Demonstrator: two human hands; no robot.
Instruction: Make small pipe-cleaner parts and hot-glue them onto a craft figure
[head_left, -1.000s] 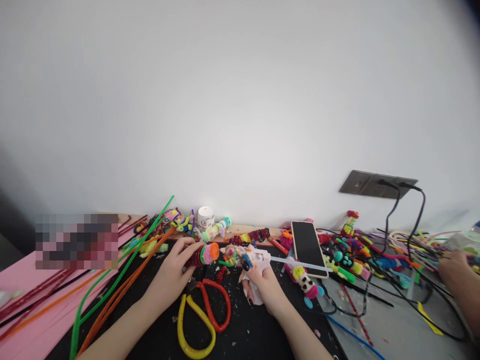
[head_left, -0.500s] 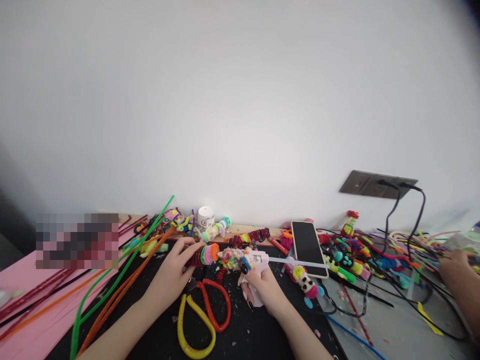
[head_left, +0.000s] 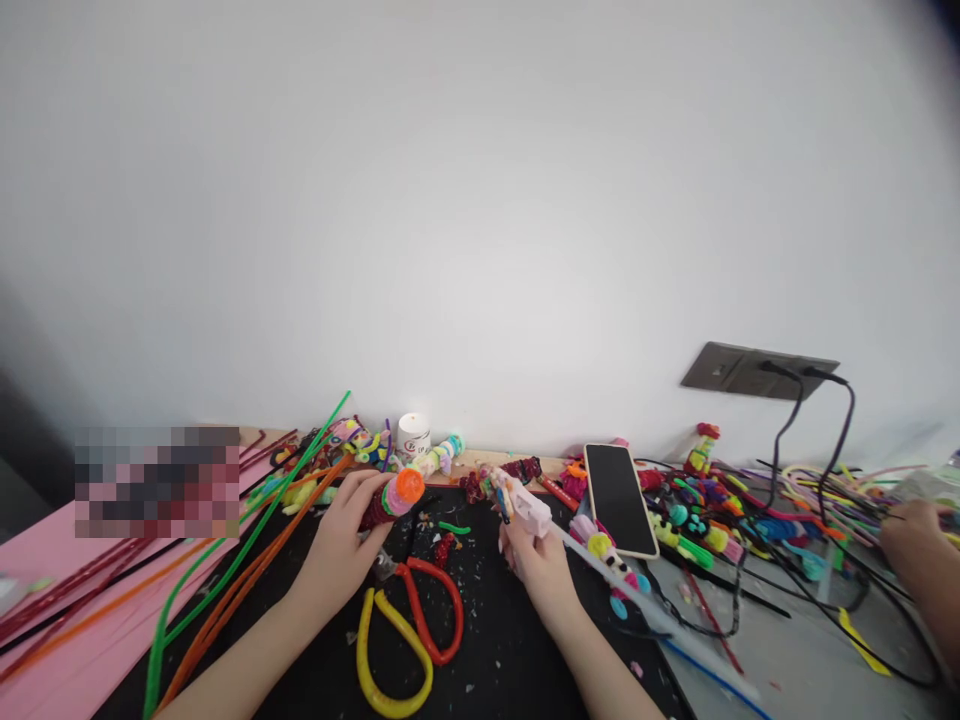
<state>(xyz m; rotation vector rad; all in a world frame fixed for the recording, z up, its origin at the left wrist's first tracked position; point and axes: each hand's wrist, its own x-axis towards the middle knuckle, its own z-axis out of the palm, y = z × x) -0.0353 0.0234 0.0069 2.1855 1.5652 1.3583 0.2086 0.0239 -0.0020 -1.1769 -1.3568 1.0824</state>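
Observation:
My left hand (head_left: 349, 525) is closed around a fuzzy pipe-cleaner roll (head_left: 393, 500), dark red at the bottom with pink, green and orange bands; its orange end is tilted toward me. My right hand (head_left: 534, 560) grips a white hot glue gun (head_left: 529, 512), whose nozzle end is crusted with colourful bits and points up and left. A long translucent glue stick sticks out of its back. Below my left hand lie scissors (head_left: 433, 612) with one red and one yellow handle. A short green pipe-cleaner piece (head_left: 454, 528) rests on the black mat between my hands.
A paper cup (head_left: 414, 435) stands by the wall. A phone (head_left: 621, 498) lies right of my right hand, beside a pipe-cleaner figure (head_left: 613, 568). Black cables (head_left: 817, 490) run from a wall socket. Long pipe cleaners (head_left: 225, 570) stretch along the left. Another person's hand (head_left: 919, 545) is at far right.
The glue gun has moved away from the roll and tipped, its nozzle now higher and its glue stick slanting down right. My left hand has turned the roll's orange end toward me.

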